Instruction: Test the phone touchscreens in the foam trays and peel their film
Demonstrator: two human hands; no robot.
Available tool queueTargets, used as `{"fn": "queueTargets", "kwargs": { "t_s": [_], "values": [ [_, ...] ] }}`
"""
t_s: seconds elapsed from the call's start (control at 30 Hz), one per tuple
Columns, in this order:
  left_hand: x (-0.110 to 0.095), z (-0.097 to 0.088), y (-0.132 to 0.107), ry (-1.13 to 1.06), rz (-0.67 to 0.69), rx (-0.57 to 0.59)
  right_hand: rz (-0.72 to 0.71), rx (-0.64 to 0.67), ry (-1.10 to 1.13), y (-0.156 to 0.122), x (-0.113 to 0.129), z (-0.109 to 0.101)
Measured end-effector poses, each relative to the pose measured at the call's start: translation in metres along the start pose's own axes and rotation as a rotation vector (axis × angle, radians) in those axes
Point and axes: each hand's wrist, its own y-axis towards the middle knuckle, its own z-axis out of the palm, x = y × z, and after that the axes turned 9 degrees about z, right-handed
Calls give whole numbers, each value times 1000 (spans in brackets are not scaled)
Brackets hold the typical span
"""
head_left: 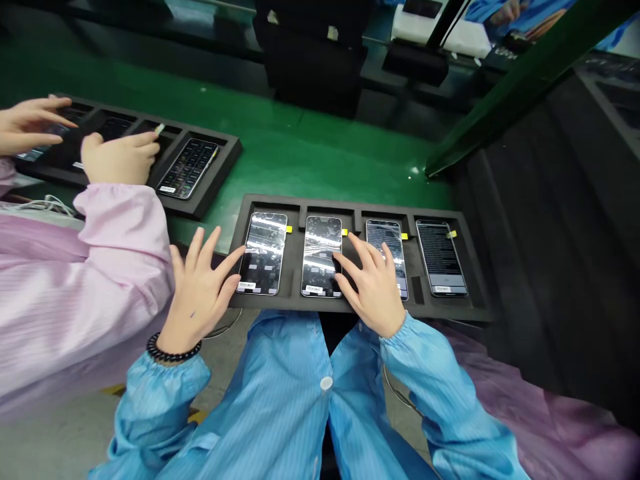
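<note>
Four phones [441, 253] lie face up in a dark tray [294, 285].
The left hand [194, 300], fingers spread, reaches the leftmost phone [264, 257]; well apart from it, the right hand [373, 290], loosely spread, has fingertips at the right edge of the second phone [321, 267].

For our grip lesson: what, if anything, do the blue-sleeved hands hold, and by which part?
Nothing is held: left hand at one phone's left edge, right hand at the next phone's right edge.
</note>
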Motion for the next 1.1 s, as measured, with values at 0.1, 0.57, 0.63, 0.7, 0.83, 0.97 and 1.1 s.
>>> {"fn": "queueTargets", "kwargs": {
  "t_s": [0.1, 0.57, 0.63, 0.7, 0.83, 0.97, 1.1],
  "values": [
    [-2, 4, 1, 7, 7, 25, -7, 11, -15, 1, 4, 4],
    [-3, 4, 2, -1, 27, -63, -44, -27, -3, 5, 7, 5],
    [-2, 4, 1, 1, 22, -51, -29, -36, 1, 3, 4, 4],
    [-2, 5, 0, 1, 20, -41, -21, -46, 1, 0, 1, 4],
    [-3, 6, -1, -3, 20, -40, -11, -47, 0, -4, -1, 4],
    [-3, 7, -1, -7, 12, -42, -12, -26, 1, -2, 3, 4],
    [-5, 6, 2, 5, -15, 20, -59, -20, 13, 6, 15, 7]
  ]
}}
